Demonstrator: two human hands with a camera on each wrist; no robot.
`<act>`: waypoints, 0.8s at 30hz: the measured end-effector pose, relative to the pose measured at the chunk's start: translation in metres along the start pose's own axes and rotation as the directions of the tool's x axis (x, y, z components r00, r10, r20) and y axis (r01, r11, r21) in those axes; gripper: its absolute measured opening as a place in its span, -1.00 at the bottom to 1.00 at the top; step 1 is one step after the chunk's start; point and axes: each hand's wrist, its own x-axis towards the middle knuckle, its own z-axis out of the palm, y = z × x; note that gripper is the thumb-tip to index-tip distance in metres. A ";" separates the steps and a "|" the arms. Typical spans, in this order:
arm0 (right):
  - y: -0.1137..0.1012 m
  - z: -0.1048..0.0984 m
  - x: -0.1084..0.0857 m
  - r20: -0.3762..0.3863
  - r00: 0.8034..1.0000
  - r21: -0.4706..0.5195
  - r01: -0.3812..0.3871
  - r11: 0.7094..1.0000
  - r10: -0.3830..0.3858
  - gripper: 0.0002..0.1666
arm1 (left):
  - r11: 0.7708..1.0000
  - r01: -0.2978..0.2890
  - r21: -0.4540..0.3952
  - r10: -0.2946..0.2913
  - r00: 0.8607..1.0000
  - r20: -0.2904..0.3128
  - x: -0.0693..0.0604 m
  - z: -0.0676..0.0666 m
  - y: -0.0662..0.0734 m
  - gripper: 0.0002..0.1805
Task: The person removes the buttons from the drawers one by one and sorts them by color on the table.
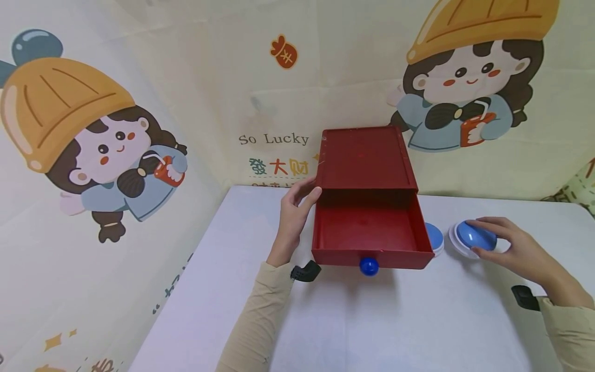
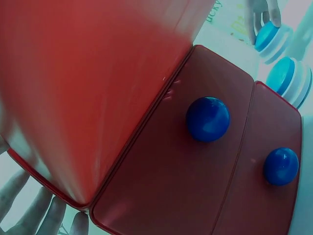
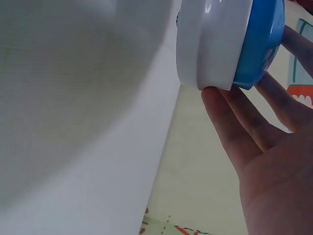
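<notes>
A red drawer cabinet (image 1: 367, 157) stands on the white table with its top drawer (image 1: 372, 259) pulled out, no contents visible, a blue knob (image 1: 369, 266) on its front. My left hand (image 1: 294, 209) rests against the cabinet's left side, thumb by the front edge. In the left wrist view, its spread fingers (image 2: 51, 215) meet the red edge. My right hand (image 1: 516, 248) grips a round blue-and-white button (image 1: 476, 235), fingers and thumb around its rim. The right wrist view shows the button's white base (image 3: 215, 44) tilted above the fingertips; whether it touches the table I cannot tell.
A second round blue-and-white button (image 1: 434, 237) sits against the cabinet's right side, partly hidden by the drawer. Lower drawer fronts with blue knobs (image 2: 208, 119) show in the left wrist view. A patterned cloth (image 1: 209, 103) hangs behind the white table (image 1: 372, 320).
</notes>
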 end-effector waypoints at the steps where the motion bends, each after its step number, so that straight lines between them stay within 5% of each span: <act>1: 0.000 0.001 0.000 0.006 1.000 0.002 -0.004 1.000 0.004 -0.25 | 1.000 0.000 0.001 0.000 1.000 -0.001 0.000 0.000 0.000 -0.53; 13: 0.011 0.010 -0.002 -0.034 0.999 0.009 0.030 1.000 -0.030 -0.28 | 1.000 0.000 0.014 0.000 1.000 -0.005 0.000 0.000 -0.001 -0.51; 24: 0.009 0.015 0.003 0.038 0.999 0.004 -0.027 1.000 0.027 -0.26 | 1.000 0.001 -0.005 -0.002 1.000 -0.006 0.000 0.000 0.001 -0.56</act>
